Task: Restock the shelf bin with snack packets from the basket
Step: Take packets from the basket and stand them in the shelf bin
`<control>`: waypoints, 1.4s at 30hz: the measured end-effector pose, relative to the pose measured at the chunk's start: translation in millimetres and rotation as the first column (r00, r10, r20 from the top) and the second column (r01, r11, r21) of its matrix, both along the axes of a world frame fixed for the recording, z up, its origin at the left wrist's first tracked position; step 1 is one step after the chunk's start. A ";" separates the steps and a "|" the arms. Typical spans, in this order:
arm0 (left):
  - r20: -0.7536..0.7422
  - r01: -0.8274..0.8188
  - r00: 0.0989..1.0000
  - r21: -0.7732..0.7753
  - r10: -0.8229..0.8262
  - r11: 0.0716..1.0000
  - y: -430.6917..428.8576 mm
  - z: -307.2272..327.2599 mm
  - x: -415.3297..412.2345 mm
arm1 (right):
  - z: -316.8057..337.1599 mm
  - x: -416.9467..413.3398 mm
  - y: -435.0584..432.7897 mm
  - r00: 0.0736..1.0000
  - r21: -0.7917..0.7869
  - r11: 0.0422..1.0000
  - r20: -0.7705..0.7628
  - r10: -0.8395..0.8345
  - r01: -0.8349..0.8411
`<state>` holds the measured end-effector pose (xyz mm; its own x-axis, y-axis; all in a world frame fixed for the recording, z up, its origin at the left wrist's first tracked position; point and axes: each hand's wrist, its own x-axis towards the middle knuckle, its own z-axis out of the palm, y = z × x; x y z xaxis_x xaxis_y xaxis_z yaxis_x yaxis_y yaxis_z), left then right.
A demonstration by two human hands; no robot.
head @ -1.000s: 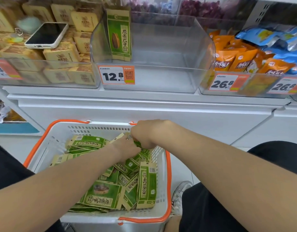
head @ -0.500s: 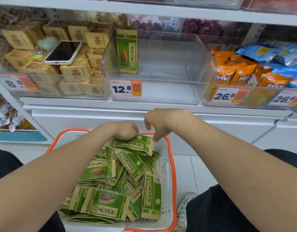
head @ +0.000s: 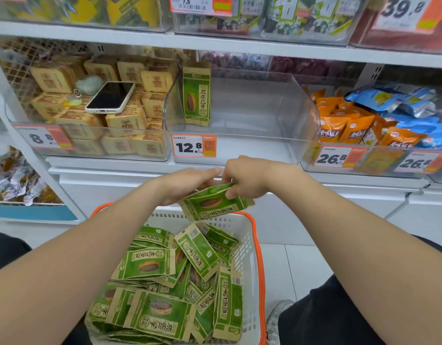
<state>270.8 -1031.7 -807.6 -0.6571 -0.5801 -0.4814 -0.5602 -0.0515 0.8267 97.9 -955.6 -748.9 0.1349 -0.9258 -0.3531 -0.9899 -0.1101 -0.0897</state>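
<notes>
Head view shows both forearms reaching forward, wrists bent inward, meeting above the far rim of the white basket (head: 249, 247). Left hand (head: 187, 185) and right hand (head: 249, 178) share one green snack packet (head: 215, 205), each grip clamped on its upper edge, the packet hanging tilted with its printed face toward the camera. More green packets (head: 170, 290) lie heaped in the basket below. Clear shelf bin (head: 239, 113) sits ahead, holding one upright packet (head: 196, 95) against its left wall.
</notes>
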 end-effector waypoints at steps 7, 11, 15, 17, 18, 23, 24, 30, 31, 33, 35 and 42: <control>-0.276 -0.052 0.961 -0.263 -0.024 0.963 5.2 22.3 6.3 | 20.6 -13.7 -4.8 0.989 -0.072 0.994 0.128 -0.068 0.078; -0.350 -0.230 0.931 -0.335 0.105 0.914 4.4 31.4 8.4 | 30.3 -10.9 -7.5 0.932 -0.211 0.950 0.328 -0.154 0.231; -0.522 -0.467 0.801 -0.240 0.292 0.851 3.3 46.4 10.1 | 41.6 -4.8 -11.6 0.678 -0.277 0.781 0.695 -0.239 0.559; -0.608 -0.565 0.712 -0.200 0.351 0.800 4.3 56.8 6.1 | 46.4 -1.0 -14.3 0.416 -0.131 0.706 0.875 -0.247 0.695; -0.639 -0.611 0.672 -0.195 0.374 0.767 4.3 61.7 3.5 | 49.9 1.0 -15.2 0.265 -0.018 0.681 0.929 -0.260 0.732; -0.667 -0.726 0.633 -0.335 0.393 0.600 -10.0 78.5 -2.1 | 66.7 15.0 -24.5 -0.168 0.371 0.707 0.925 -0.342 0.602; -0.647 -0.713 0.662 -0.388 0.379 0.583 -13.7 82.9 -1.6 | 69.2 17.0 -28.0 -0.168 0.366 0.710 0.927 -0.336 0.601; -0.243 -0.317 0.931 -0.909 0.274 0.270 -35.1 105.9 0.4 | 80.7 9.6 -62.5 -0.267 0.353 0.571 0.935 -0.232 0.741; -0.189 -0.260 0.941 -0.935 0.280 0.242 -38.5 104.9 0.8 | 80.5 6.4 -69.8 -0.276 0.350 0.544 0.937 -0.216 0.762; -0.087 -0.158 0.952 -0.961 0.294 0.227 -44.6 98.3 -0.3 | 77.6 1.9 -84.8 -0.296 0.345 0.488 0.938 -0.178 0.801; -0.018 -0.079 0.956 -0.977 0.293 0.197 -48.6 91.5 -1.5 | 70.1 -1.2 -101.3 -0.315 0.337 0.429 0.941 -0.123 0.838; 0.170 0.097 0.931 -0.969 0.324 0.229 -68.5 77.2 13.9 | 43.0 -0.5 -147.7 0.070 -0.005 0.348 0.982 -0.174 0.938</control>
<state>284.7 -1100.2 -730.4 -0.4978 -0.7877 0.3629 -0.8182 0.5653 0.1048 97.4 -1103.3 -705.9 -0.7384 -0.6706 0.0711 -0.1420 0.0516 -0.9885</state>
